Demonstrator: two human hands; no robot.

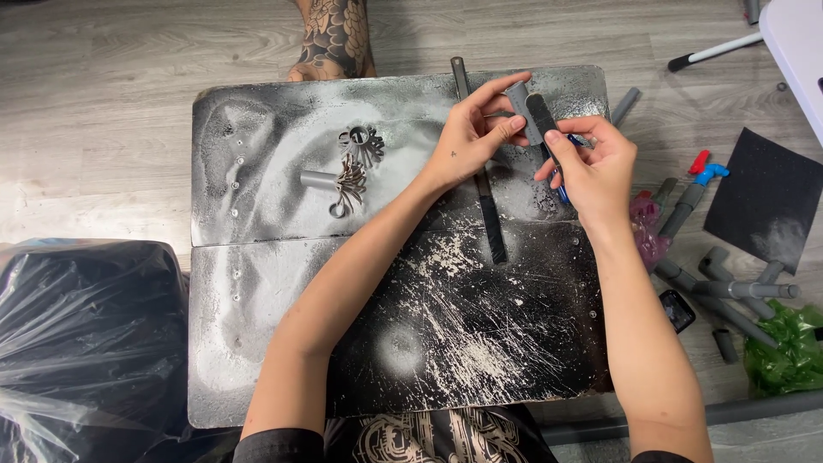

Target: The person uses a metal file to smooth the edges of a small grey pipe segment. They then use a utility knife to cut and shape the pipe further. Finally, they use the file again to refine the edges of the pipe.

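My left hand (470, 129) pinches a short grey pipe piece (520, 101) above the far right part of a paint-stained black and silver board (386, 326). My right hand (591, 167) grips a tool with a flat dark blade (542, 116) and a blue handle, the blade laid against the pipe piece. Under both hands a long dark file (490, 214) lies on the board. Two grey pipe pieces cut into curled petals (350, 167) sit left of my left hand.
A black plastic bag (81, 334) bulges at the left. Right of the board the floor holds grey pipes and joints (729, 287), a dark sandpaper sheet (767, 201), a green bag (784, 347), a phone (677, 309). Another person's tattooed leg (333, 39) stands beyond the board.
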